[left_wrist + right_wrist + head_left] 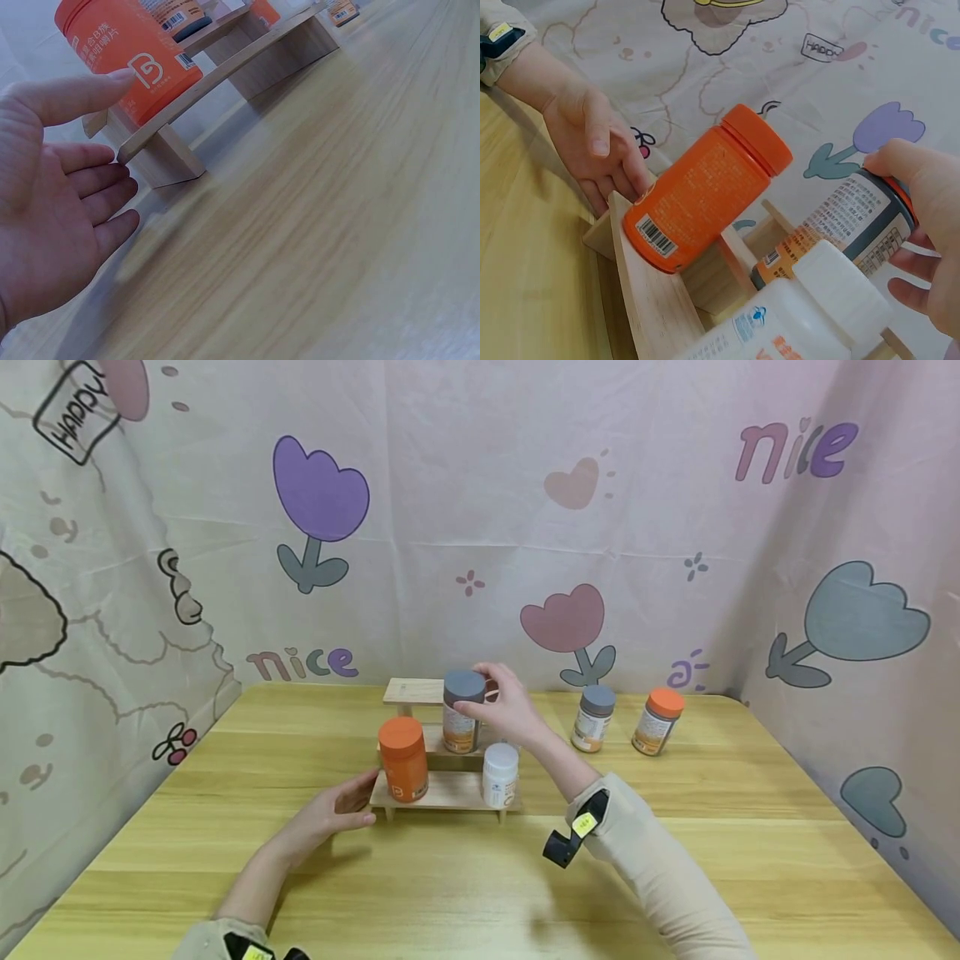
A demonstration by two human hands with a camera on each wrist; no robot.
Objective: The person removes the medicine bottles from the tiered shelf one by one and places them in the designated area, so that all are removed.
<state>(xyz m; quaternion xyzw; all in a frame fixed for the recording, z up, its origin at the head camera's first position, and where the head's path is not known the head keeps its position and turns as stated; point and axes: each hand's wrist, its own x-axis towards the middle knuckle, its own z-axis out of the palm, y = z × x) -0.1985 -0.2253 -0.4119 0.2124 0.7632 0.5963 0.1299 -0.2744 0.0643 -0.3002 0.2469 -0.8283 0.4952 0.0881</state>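
Observation:
My right hand (510, 706) grips a grey-capped bottle (461, 727) near its top, with thumb and fingers on either side. This bottle stands upright at the middle tier of a stepped wooden rack (453, 787); whether its base bears weight I cannot tell. On the lowest tier are an orange bottle (403, 762) at the left and a white bottle (499, 777) at the right. My left hand (67, 172) is by the rack's left end, fingers loosely extended, fingertips at the lowest shelf's edge. It holds nothing.
Right of the rack, on the wooden table (465, 885), stand another grey-capped bottle (593, 720) and an orange-capped bottle (657, 722). A printed cloth (450, 468) hangs behind the table and along its sides.

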